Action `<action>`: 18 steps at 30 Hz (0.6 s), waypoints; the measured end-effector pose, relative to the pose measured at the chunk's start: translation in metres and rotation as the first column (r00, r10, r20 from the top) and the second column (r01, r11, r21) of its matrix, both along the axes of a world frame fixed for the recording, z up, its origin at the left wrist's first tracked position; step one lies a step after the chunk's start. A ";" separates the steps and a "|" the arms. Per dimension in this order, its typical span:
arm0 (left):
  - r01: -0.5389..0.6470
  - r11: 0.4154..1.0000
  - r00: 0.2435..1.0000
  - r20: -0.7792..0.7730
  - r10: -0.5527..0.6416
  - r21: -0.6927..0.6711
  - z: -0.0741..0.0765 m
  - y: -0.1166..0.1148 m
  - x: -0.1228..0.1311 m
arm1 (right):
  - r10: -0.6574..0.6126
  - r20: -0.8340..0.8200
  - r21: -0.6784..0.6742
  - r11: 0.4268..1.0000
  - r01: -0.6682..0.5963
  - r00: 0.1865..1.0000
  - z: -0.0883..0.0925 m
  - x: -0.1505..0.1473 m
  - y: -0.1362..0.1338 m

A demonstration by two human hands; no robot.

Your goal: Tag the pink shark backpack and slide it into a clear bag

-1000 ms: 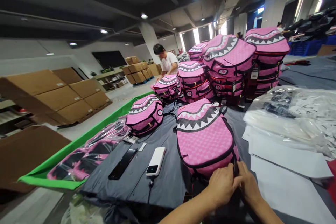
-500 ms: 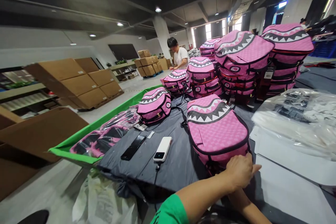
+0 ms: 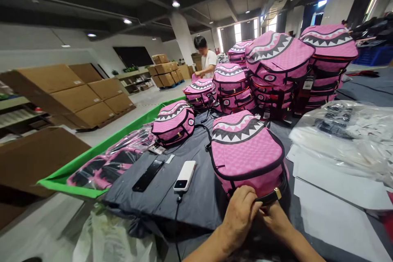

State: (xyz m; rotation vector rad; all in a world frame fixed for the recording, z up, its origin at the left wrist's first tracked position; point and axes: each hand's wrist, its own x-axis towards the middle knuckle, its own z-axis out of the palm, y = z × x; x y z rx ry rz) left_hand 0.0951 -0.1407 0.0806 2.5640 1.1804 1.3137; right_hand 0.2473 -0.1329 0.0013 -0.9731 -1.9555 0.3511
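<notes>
A pink checkered backpack with a shark-teeth print lies flat on the grey table cover right in front of me. My left hand rests on its near bottom edge, fingers curled over the fabric. My right hand sits just right of it, partly hidden behind the left hand, pinching the black strap with a gold buckle at the bag's lower corner.
A white power bank with a cable and a black phone lie left of the bag. Another pink backpack, stacks of pink backpacks, plastic-wrapped bags, white sheets, a green bin, cardboard boxes. A person works at the far end.
My view swung back left. My left hand slid from the bag's right corner to its near edge, and both hands now meet at the strap.
</notes>
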 end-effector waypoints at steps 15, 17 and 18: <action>0.157 0.978 0.979 -0.110 -0.173 -0.141 0.010 0.009 -0.053 | -0.045 0.219 0.391 0.919 -0.045 0.975 0.064 0.062 0.042; 0.170 0.968 0.978 -0.086 -0.188 -0.185 0.006 0.006 -0.056 | -0.009 0.201 0.319 0.946 -0.056 0.980 0.056 0.062 0.039; 0.172 0.961 0.979 -0.072 -0.192 -0.217 0.007 0.004 -0.059 | -0.006 0.189 0.314 0.948 -0.055 0.982 0.056 0.062 0.036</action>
